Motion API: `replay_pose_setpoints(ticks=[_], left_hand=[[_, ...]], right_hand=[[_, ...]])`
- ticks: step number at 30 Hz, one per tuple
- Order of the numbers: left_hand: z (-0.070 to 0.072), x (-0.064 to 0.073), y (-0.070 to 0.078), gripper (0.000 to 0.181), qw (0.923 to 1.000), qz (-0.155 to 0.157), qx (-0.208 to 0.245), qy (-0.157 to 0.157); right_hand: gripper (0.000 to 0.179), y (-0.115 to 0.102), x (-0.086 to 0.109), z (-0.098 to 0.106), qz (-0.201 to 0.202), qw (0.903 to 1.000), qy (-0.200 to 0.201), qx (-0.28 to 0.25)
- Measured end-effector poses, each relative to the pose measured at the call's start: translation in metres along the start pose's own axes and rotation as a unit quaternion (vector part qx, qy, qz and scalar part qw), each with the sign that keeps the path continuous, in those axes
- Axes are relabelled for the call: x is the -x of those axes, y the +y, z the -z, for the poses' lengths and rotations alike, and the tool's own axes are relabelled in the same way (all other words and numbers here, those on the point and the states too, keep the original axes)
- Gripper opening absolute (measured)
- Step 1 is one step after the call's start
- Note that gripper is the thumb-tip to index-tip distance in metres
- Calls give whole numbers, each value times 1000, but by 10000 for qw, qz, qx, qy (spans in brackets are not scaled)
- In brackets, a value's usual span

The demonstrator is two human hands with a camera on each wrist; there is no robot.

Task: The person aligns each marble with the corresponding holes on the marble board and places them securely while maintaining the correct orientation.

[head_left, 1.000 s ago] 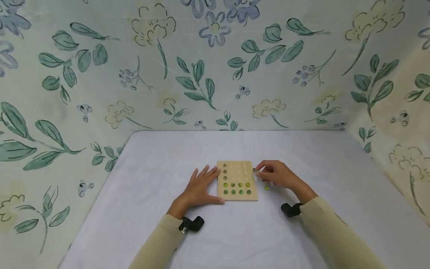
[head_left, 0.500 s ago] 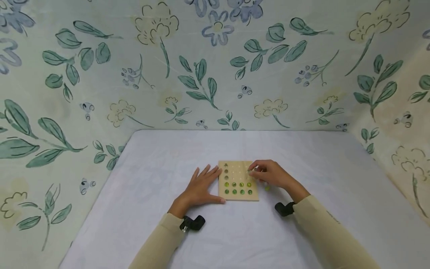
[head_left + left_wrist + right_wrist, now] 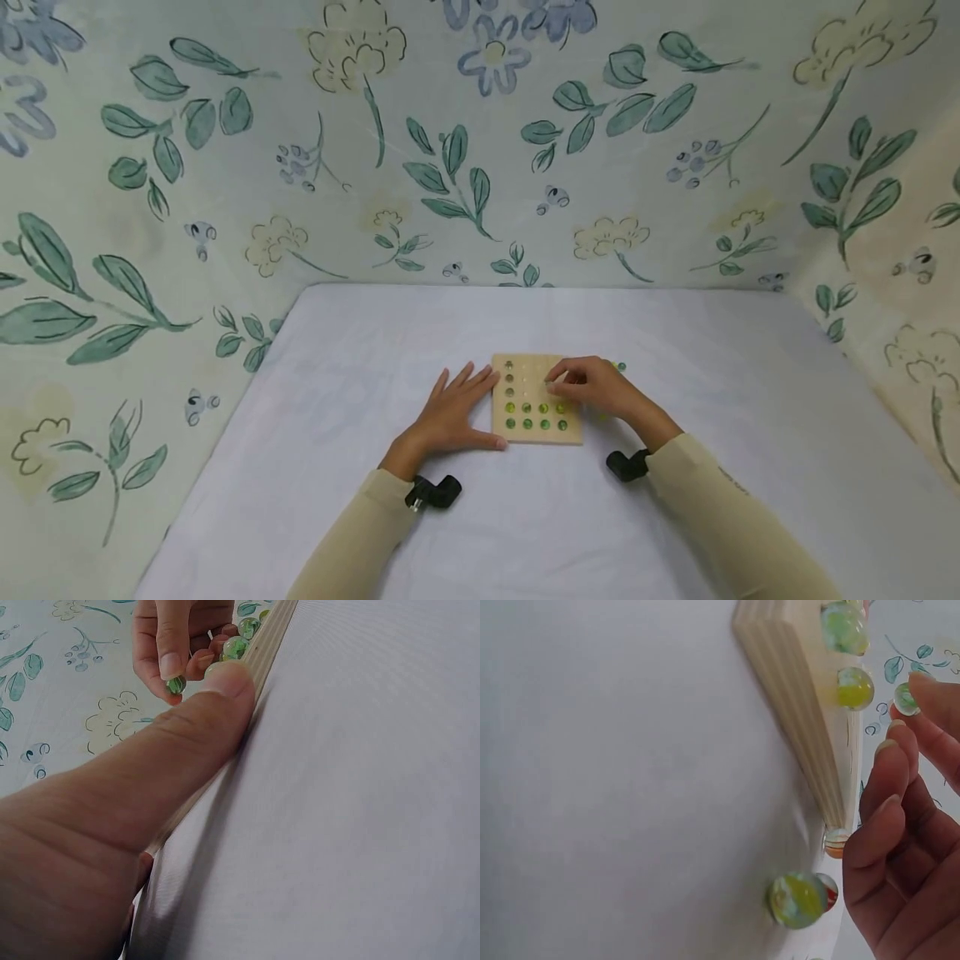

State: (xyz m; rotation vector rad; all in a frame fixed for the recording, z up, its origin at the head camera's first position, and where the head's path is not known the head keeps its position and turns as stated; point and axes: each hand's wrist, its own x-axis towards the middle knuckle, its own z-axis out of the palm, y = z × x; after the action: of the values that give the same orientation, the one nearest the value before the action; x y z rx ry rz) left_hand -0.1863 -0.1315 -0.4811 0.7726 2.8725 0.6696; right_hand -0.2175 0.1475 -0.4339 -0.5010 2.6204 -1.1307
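Right wrist: marble (image 3: 906, 700) in R grip (image 3: 921, 825)

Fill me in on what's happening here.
Someone's left hand touches a wooden board at its left and near edges, while their right hand pinches a green marble over it. Seated marbles fill the left column and the two nearest rows; other spots are bare. Loose marbles lie right of the board.
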Motion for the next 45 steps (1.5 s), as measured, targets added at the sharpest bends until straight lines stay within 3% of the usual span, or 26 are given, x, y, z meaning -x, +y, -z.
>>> replay_pose_setpoints(ticks=[21,45], left_hand=[[3,1,2,111,10000,-39,-10,8],[3,1,1,111,10000,-68,44,-1]], right_hand=[[17,-8,-11,-14,317,9993,-123,136],[15,-17,-19,-23,-68,9992,-374,95]])
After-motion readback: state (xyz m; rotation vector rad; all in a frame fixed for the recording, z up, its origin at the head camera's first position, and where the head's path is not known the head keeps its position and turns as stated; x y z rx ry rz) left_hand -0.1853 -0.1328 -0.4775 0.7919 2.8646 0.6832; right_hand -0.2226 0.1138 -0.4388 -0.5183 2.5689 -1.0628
